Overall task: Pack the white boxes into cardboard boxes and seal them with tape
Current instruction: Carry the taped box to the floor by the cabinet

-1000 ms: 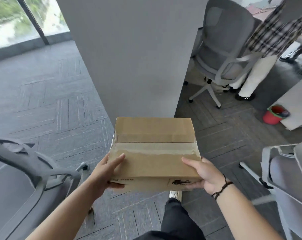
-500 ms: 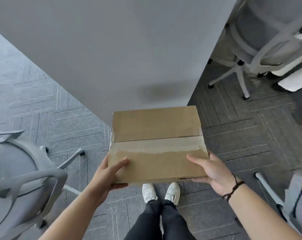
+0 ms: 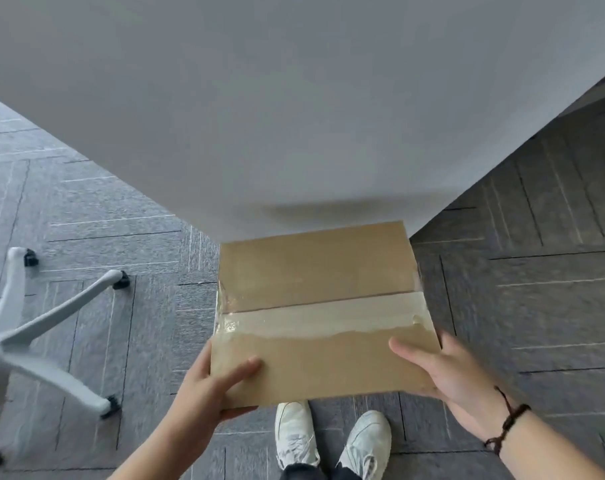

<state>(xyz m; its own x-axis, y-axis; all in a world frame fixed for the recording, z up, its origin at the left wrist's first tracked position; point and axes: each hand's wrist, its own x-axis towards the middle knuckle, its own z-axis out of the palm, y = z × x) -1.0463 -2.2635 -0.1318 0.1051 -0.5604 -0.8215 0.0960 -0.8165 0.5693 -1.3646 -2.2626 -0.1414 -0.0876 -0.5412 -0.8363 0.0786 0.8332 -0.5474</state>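
— How many boxes can you count?

— One. A flat brown cardboard box (image 3: 320, 313), closed, with a single strip of clear glossy tape (image 3: 323, 318) running left to right across the seam of its top flaps and wrapping down over both side edges. No white boxes show.

— Where is it?

— Held in the air above the grey patterned carpet floor (image 3: 121, 237), in the lower middle of the view. Its far edge sits just at the near corner of a large pale grey desk (image 3: 294, 116), which fills the far half of the scene. Whether the box touches that corner, I cannot tell.

— And the hands?

— Two, both on the box. The left hand (image 3: 212, 386) grips the near left corner, thumb lying on top and the fingers curled underneath. The right hand (image 3: 446, 368) grips the near right corner the same way, thumb flat on the top face, fingers hidden below. A dark cord bracelet (image 3: 507, 424) circles the right wrist.

— What else is around?

— Two white sneakers (image 3: 332, 438) directly below the box's near edge, side by side on the carpet, with dark trouser cuffs just above them. On the left, the light grey star base of one office chair (image 3: 51, 327), with four black castors visible; it is blurred at the left edge.

— Anything in the way?

— The desk corner stands directly beyond the box. The chair base is well apart to the left.
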